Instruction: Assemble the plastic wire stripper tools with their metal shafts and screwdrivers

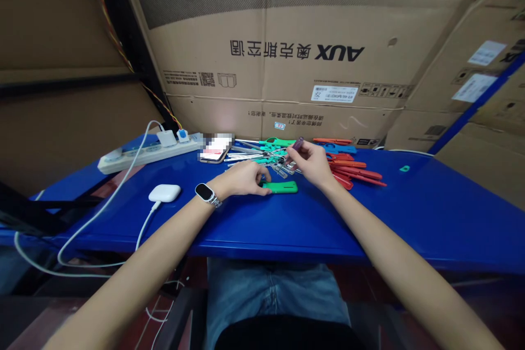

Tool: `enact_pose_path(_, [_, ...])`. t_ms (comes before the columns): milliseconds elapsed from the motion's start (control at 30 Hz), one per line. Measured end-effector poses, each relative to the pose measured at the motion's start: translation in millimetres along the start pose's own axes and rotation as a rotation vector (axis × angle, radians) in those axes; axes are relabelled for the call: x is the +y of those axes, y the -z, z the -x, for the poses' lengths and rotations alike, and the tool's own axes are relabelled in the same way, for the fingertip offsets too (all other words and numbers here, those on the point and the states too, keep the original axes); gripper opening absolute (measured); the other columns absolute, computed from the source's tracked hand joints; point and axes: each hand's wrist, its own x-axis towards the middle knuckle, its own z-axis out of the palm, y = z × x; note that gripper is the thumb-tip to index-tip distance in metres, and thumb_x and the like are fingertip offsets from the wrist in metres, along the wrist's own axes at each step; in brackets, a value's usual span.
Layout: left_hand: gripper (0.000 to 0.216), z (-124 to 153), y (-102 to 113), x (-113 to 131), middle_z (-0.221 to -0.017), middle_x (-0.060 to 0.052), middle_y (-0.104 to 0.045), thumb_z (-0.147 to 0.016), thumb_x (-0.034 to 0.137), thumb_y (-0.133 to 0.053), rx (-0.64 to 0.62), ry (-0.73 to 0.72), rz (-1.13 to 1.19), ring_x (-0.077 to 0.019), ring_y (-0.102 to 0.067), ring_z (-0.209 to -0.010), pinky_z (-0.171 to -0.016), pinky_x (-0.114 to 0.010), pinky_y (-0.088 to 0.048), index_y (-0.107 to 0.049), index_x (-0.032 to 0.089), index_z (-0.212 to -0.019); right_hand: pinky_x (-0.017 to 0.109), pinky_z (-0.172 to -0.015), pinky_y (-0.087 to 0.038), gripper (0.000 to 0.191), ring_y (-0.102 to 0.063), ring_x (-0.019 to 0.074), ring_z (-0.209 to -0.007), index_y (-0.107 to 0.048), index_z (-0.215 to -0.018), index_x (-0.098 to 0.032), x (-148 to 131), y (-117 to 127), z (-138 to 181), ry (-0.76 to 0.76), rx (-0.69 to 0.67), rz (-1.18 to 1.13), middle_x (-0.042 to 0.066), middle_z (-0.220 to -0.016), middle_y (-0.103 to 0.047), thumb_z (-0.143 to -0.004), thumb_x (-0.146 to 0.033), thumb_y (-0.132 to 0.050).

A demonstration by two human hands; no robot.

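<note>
My left hand [248,178], with a watch on its wrist, is closed on a green long-necked lighter [283,187] lying flat near the middle of the blue table. Its fingers hide the lighter's left part. My right hand [310,161] pinches a dark purplish, partly see-through small piece [298,144], whose kind I cannot make out. Beneath and behind both hands lies a heap of green lighters [283,143] with thin metal tubes [245,157] pointing left. Small clear parts [280,170] rest between the hands.
Red lighter-like pieces [361,172] and a blue one [340,149] lie right of my right hand. A phone [215,149], a power strip [151,151] and a white earbud case [164,193] with its cable are at left. Cardboard [270,22] walls the table's back.
</note>
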Motion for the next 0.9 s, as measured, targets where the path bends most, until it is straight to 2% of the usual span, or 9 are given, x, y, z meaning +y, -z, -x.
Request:
enact_pose_path(100, [0.033, 0.8, 3.0, -3.9, -0.058, 0.004, -0.056, -0.072, 0.046, -0.074, 0.03, 0.018, 0.019, -0.0111, -0.046, -0.05, -0.052, -0.025, -0.029, -0.075, 0.019, -0.092, 0.027, -0.046, -0.055, 0.043, -0.069, 0.0202, -0.062, -0.064, -0.08, -0.018, -1.7, 4.0, 0.2, -0.046, 0.051, -0.092, 0.005, -0.07, -0.07, -0.074, -0.059, -0.072])
enact_pose_path(200, [0.037, -2.6, -0.8, -6.1, -0.057, 0.004, -0.056, -0.076, 0.05, -0.072, 0.117, 0.033, 0.094, -0.0115, -0.046, -0.051, -0.051, -0.025, -0.029, -0.073, 0.017, -0.093, 0.027, -0.044, -0.056, 0.049, -0.071, 0.0211, -0.063, -0.064, -0.08, -0.018, -3.8, 3.1, -2.3, -0.09, 0.092, -0.164, 0.005, -0.073, -0.07, -0.068, -0.063, -0.077])
enact_pose_path(433, [0.028, -14.1, -17.7, -4.7, -0.053, 0.004, -0.056, -0.081, 0.04, -0.068, 0.263, 0.066, 0.265, -0.0109, -0.047, -0.049, -0.051, -0.023, -0.029, -0.073, 0.015, -0.092, 0.026, -0.041, -0.055, 0.051, -0.072, 0.0219, -0.064, -0.065, -0.082, -0.018, -7.0, -3.4, -2.3, -0.12, 0.099, -0.22, 0.006, -0.076, -0.072, -0.065, -0.064, -0.078])
enact_pose_path(900, [0.018, -15.8, -17.9, -5.3, -0.051, 0.004, -0.055, -0.082, 0.031, -0.064, 0.283, 0.089, 0.25, -0.0091, -0.044, -0.046, -0.049, -0.022, -0.029, -0.073, 0.015, -0.082, 0.027, -0.042, -0.056, 0.049, -0.073, 0.0227, -0.065, -0.064, -0.082, -0.018, -13.6, -6.0, 1.1, -0.102, 0.079, -0.216, 0.006, -0.076, -0.073, -0.068, -0.063, -0.077])
